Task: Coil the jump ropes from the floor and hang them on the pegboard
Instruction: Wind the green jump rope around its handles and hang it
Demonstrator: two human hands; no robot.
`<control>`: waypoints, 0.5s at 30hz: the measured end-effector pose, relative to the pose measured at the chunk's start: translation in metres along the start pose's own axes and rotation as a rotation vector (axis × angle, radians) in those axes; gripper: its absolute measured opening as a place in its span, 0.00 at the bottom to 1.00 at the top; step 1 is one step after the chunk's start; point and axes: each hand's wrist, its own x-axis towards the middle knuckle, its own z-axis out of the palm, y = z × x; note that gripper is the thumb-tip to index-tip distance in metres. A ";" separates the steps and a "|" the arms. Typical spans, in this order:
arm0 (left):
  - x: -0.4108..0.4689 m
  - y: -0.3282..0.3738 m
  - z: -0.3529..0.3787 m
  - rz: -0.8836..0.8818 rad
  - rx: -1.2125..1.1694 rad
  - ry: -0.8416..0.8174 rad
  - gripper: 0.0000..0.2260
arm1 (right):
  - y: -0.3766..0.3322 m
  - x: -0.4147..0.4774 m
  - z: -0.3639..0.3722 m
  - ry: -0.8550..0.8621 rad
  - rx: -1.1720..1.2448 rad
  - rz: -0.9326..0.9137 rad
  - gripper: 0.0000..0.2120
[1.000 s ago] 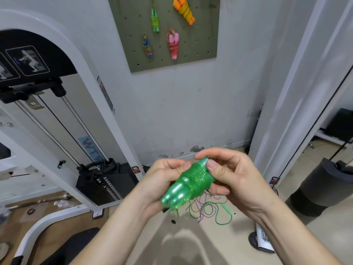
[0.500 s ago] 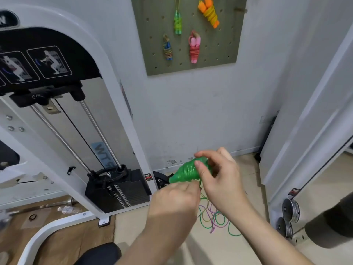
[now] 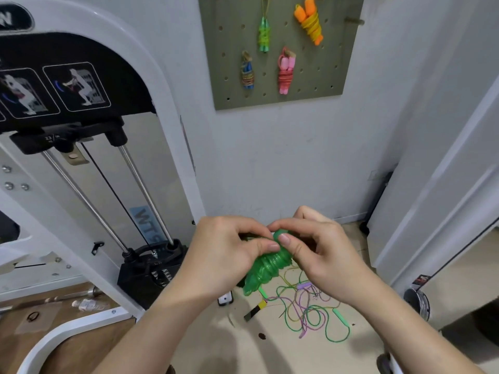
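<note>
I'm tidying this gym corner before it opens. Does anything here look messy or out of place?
Yes: loose ropes, green, purple and yellow, lie tangled on the floor, uncoiled. On the pegboard, the orange bundle hangs at a slant. A bottle lies on its side by the machine.

Four hung ropes (image 3: pixel 263 35) (image 3: pixel 310 21) (image 3: pixel 247 74) (image 3: pixel 286 71), one pegboard (image 3: pixel 318 85), one green coil (image 3: pixel 268 267).

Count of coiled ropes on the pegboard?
4: green rope top centre, orange rope top right, blue rope lower left, pink rope lower centre. Pegboard top is cropped; more may be hidden.
</note>
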 end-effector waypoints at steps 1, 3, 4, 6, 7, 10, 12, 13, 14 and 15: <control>0.002 0.000 -0.001 -0.052 -0.059 0.000 0.05 | -0.001 0.002 -0.001 -0.028 0.037 0.028 0.10; 0.005 0.001 -0.003 -0.113 -0.133 -0.011 0.05 | -0.001 0.005 -0.003 -0.089 0.102 0.084 0.09; 0.007 0.001 -0.004 -0.137 -0.165 -0.025 0.06 | -0.001 0.007 -0.003 -0.116 0.130 0.108 0.09; 0.009 -0.001 -0.007 -0.174 -0.259 -0.069 0.06 | -0.003 0.009 -0.003 -0.149 0.212 0.150 0.08; 0.011 -0.004 -0.008 -0.190 -0.315 -0.096 0.07 | -0.004 0.009 -0.003 -0.153 0.272 0.170 0.08; 0.015 -0.013 -0.011 -0.256 -0.477 -0.175 0.09 | -0.011 0.011 -0.001 -0.142 0.461 0.217 0.07; 0.016 -0.021 -0.011 -0.318 -0.568 -0.201 0.10 | -0.014 0.010 0.001 -0.107 0.605 0.268 0.09; 0.016 -0.027 -0.010 -0.348 -0.606 -0.223 0.11 | -0.015 0.009 0.003 -0.090 0.668 0.294 0.08; 0.015 -0.031 -0.009 -0.374 -0.653 -0.252 0.12 | -0.016 0.008 0.006 -0.080 0.717 0.318 0.07; 0.013 -0.036 -0.006 -0.396 -0.716 -0.280 0.12 | -0.015 0.007 0.010 -0.070 0.767 0.339 0.06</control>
